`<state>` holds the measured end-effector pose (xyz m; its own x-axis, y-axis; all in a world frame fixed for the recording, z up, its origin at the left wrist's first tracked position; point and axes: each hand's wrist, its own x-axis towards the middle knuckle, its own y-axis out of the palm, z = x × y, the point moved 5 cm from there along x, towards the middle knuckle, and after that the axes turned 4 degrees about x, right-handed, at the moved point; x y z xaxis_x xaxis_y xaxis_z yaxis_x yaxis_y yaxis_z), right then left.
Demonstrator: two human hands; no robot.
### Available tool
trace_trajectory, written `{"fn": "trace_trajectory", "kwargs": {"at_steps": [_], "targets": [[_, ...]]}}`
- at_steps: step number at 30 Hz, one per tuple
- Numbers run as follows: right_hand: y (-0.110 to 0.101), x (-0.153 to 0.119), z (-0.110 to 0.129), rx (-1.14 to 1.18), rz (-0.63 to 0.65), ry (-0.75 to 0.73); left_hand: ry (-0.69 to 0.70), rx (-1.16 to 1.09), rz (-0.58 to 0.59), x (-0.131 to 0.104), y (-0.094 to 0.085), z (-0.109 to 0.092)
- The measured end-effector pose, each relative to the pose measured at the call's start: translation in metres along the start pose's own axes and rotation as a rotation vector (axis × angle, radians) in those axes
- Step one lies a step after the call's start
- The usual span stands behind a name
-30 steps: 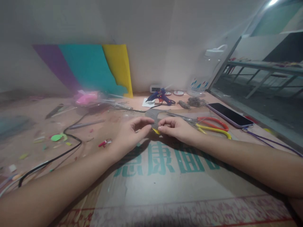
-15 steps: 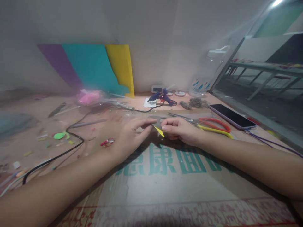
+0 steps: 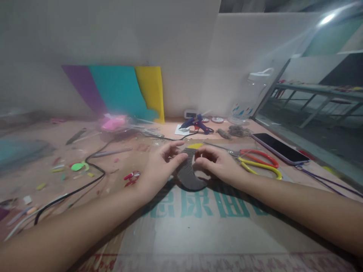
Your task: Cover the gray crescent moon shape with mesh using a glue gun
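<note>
Between my hands is a dark grey, rounded flat piece [image 3: 192, 180] with a ridged upper part, above the printed sheet. A small yellow piece [image 3: 195, 146] shows at its far edge; whether the two are joined is unclear. My left hand [image 3: 167, 162] is at the left of the grey piece, thumb and fingers apart, the thumb tip over its edge. At its right side, my right hand [image 3: 214, 162] has curled fingers, with thumb and forefinger close together. Anything pinched there is too small to make out.
Red-and-yellow-handled scissors [image 3: 259, 164] and a phone [image 3: 279, 148] lie right. Behind are a glue gun [image 3: 195, 124], a clear bottle [image 3: 244, 105] and coloured sheets [image 3: 119, 90]. Left, a black cable [image 3: 98, 172] crosses scraps and a pink bundle [image 3: 115, 122].
The yellow piece hung near my fingertips before; now it shows at the far edge of the grey piece, whose broad face has come into view. My left thumb and fingers have spread. The view shifted slightly.
</note>
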<state>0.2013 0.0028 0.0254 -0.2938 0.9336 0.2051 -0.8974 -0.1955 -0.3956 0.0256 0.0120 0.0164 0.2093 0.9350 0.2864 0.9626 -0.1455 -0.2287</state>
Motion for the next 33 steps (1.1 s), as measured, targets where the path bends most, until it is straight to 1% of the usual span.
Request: {"fn": "trace_trajectory", "kwargs": {"at_steps": [3, 5, 9, 12, 16, 19, 21, 24, 26, 29, 33], "targets": [[0.007, 0.0, -0.001, 0.051, 0.102, 0.052, 0.042, 0.034, 0.013, -0.002, 0.001, -0.001], [0.01, 0.0, -0.001, 0.094, 0.134, 0.088, 0.068, 0.06, 0.023, -0.003, 0.002, -0.002], [0.01, 0.0, -0.003, 0.142, 0.138, 0.141, 0.067, 0.04, 0.048, -0.004, 0.004, -0.003], [0.011, 0.001, -0.005, 0.182, 0.136, 0.177, 0.049, -0.005, 0.017, 0.0, 0.001, -0.004], [0.01, 0.002, -0.006, 0.219, 0.103, 0.191, -0.068, -0.04, -0.034, 0.007, -0.005, 0.0], [0.01, 0.002, -0.007, 0.228, 0.097, 0.18, -0.147, -0.055, -0.049, 0.01, -0.007, 0.006], [0.01, 0.003, -0.009, 0.237, 0.098, 0.177, -0.14, -0.041, -0.059, 0.012, -0.008, 0.009], [0.009, 0.003, -0.011, 0.259, 0.089, 0.169, -0.069, 0.009, -0.084, 0.016, -0.01, 0.014], [0.009, 0.004, -0.012, 0.268, 0.086, 0.17, -0.047, 0.022, -0.086, 0.017, -0.01, 0.017], [0.009, 0.005, -0.015, 0.28, 0.085, 0.182, -0.055, 0.025, -0.062, 0.019, -0.009, 0.019], [0.01, 0.006, -0.016, 0.3, 0.085, 0.172, -0.064, 0.052, -0.052, 0.017, -0.008, 0.016]]}}
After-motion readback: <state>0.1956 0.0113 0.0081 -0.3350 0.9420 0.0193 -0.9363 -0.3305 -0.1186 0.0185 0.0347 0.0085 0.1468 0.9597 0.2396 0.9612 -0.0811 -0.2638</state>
